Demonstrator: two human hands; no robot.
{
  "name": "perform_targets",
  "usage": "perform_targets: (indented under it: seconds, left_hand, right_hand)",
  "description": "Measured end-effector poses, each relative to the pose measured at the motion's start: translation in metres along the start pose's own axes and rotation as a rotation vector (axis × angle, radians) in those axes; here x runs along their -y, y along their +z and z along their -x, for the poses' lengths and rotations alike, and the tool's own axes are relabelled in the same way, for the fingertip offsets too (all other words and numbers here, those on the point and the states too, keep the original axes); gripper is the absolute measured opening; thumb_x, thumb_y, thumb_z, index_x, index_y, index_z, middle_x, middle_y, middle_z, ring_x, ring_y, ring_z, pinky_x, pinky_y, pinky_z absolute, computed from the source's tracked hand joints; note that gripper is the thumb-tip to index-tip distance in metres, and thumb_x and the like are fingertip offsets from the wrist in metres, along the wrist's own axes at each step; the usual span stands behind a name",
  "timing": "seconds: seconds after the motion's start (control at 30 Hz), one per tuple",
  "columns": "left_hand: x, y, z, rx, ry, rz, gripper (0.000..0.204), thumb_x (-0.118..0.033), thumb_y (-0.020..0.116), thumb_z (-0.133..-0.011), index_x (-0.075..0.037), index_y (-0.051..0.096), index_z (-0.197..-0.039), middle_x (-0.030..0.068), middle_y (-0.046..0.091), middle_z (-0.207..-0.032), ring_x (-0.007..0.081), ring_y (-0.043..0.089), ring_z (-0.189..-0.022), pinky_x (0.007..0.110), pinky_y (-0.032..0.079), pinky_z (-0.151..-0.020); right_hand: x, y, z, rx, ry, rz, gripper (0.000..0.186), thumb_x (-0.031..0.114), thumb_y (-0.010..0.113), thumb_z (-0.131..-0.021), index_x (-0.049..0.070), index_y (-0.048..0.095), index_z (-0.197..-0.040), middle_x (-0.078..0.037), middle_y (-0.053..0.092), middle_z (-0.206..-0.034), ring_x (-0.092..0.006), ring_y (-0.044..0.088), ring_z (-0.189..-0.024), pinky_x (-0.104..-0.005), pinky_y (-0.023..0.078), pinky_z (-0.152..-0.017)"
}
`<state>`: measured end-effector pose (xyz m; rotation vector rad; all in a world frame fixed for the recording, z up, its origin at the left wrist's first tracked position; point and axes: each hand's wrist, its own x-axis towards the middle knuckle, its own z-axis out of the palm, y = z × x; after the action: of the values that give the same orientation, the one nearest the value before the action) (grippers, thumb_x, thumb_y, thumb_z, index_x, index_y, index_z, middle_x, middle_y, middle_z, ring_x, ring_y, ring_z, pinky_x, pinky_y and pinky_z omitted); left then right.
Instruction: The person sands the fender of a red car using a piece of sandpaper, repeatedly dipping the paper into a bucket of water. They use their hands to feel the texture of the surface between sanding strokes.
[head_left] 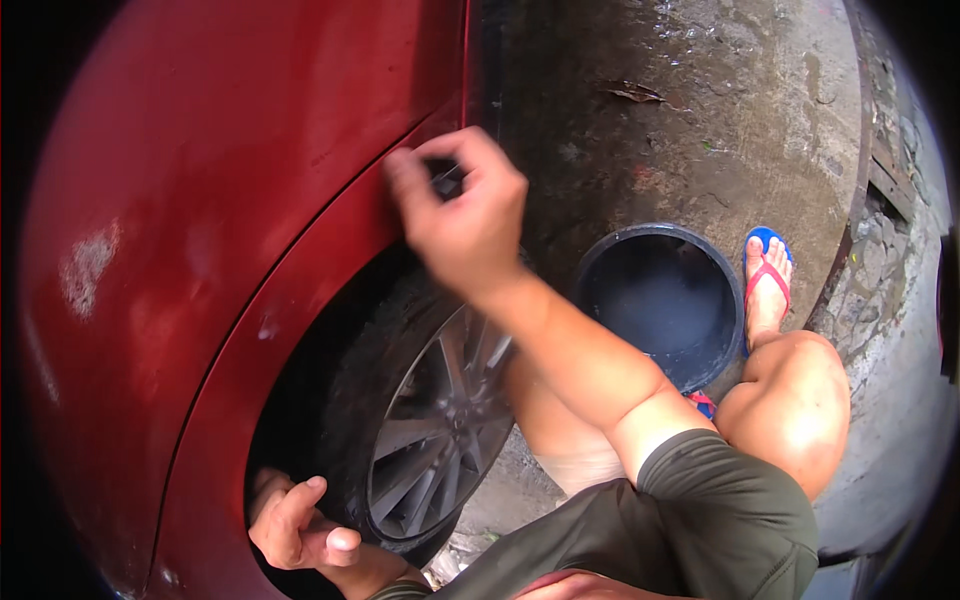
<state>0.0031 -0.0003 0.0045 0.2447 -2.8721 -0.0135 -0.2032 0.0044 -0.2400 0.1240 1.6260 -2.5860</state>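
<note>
My right hand, blurred, is closed against the red car body just above the wheel arch, with something small and dark between its fingers that I cannot make out. At the lower left, my left hand is at the arch's edge, fingers loosely bent and apart, holding nothing. The dark tire and grey spoked wheel sit inside the arch, partly behind my right forearm. Pale scuffed patches mark the paint at the far left.
A dark round tub of cloudy water stands on the wet concrete, between the car and my foot in a blue and red sandal. My bent knee is at the right, beside a rough low concrete edge running along the ground.
</note>
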Motion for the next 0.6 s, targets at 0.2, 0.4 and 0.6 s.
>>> perform_targets:
  seconds: [0.2, 0.4, 0.6]
  left_hand:
    - [0.002, 0.006, -0.006, 0.046, 0.036, 0.033, 0.07, -0.064, 0.068, -0.094, 0.006, 0.073, -0.096, -0.0081, 0.021, -0.054, 0.0065, 0.023, -0.047, 0.027, 0.019, -0.052]
    - [-0.001, 0.005, -0.002, 0.009, -0.054, -0.025, 0.074, -0.069, 0.07, -0.089, 0.004, 0.072, -0.088, -0.0059, 0.024, -0.052, 0.0092, 0.025, -0.044, 0.028, 0.021, -0.049]
    - [0.001, -0.002, 0.003, 0.0, -0.054, -0.037, 0.076, -0.072, 0.071, -0.086, 0.004, 0.073, -0.086, -0.0043, 0.029, -0.049, 0.0104, 0.029, -0.042, 0.028, 0.021, -0.047]
  right_hand:
    - [-0.006, 0.002, -0.01, -0.013, 0.192, -0.057, 0.018, 0.01, 0.083, -0.088, -0.001, 0.069, -0.085, -0.008, 0.07, -0.071, -0.011, 0.065, -0.066, -0.0283, 0.051, -0.061]
    - [-0.007, 0.006, 0.012, -0.001, 0.009, -0.064, 0.02, 0.013, 0.083, -0.089, 0.0, 0.068, -0.084, -0.006, 0.071, -0.074, -0.0096, 0.063, -0.069, -0.0271, 0.05, -0.063]
    - [0.012, 0.003, 0.034, 0.073, -0.067, -0.154, 0.02, 0.011, 0.084, -0.087, 0.0, 0.068, -0.085, -0.006, 0.069, -0.074, -0.0088, 0.063, -0.07, -0.0267, 0.05, -0.065]
